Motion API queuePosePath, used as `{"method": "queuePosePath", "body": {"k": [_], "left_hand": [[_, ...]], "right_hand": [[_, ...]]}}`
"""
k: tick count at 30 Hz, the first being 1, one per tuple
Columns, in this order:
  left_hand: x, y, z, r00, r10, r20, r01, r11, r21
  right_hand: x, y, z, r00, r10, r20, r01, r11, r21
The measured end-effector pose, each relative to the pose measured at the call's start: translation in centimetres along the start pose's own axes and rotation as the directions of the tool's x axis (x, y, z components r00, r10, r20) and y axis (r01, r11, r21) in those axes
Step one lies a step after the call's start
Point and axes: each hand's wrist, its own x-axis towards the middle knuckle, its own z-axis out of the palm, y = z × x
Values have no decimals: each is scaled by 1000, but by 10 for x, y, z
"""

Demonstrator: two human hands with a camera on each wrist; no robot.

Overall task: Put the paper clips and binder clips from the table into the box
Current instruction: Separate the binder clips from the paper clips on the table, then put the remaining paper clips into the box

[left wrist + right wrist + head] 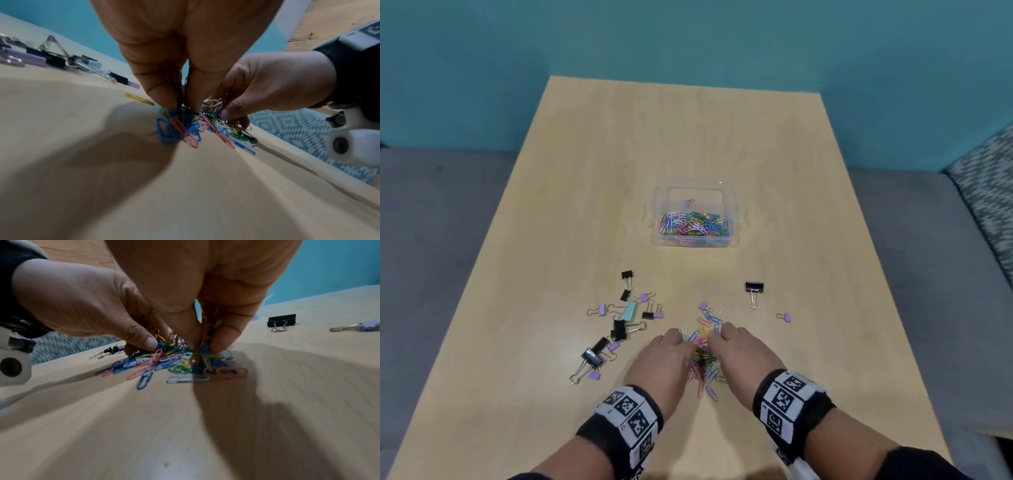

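Observation:
A heap of coloured paper clips [703, 356] lies near the table's front edge. My left hand [671, 353] and right hand [736, 346] meet over it, fingers curled down and pinching clips from both sides. In the left wrist view my fingertips [170, 104] grip a bunch of the paper clips [185, 128]. In the right wrist view my thumb and fingers [220, 340] pinch the clips [185, 365] too. A clear plastic box [695, 241] with many paper clips inside stands farther back at the table's middle. Black, purple and teal binder clips [619, 329] lie scattered to the left.
A large black binder clip [754, 289] and a small purple one [786, 317] lie right of the heap. The wooden table [756, 154] is bare behind the box. A grey sofa with a patterned cushion [989, 192] borders the table, with a teal wall behind.

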Motion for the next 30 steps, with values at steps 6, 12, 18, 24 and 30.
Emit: {"method": "queuePosePath", "body": {"k": [6,12,18,24,30], "left_hand": [[-4,-2,-10,996,-93,-20,90,988,-123],[-9,-1,-43,980,-147,137,180,946,-270],[9,-3,-95,952,-157,261,294,697,-654],[91,-13,-148,951,-308,-21,192,643,-741],[168,-19,-157,916,-383,-116,215,716,-664]], "right_hand": [[-2,3,-6,1000,5,18,-5,999,49],[-2,10,-18,996,16,92,-31,986,164],[-2,19,-72,987,-10,159,-60,903,426],[56,46,-132,987,154,-51,-81,738,670],[128,57,-167,943,270,-196,-129,836,533]]}}
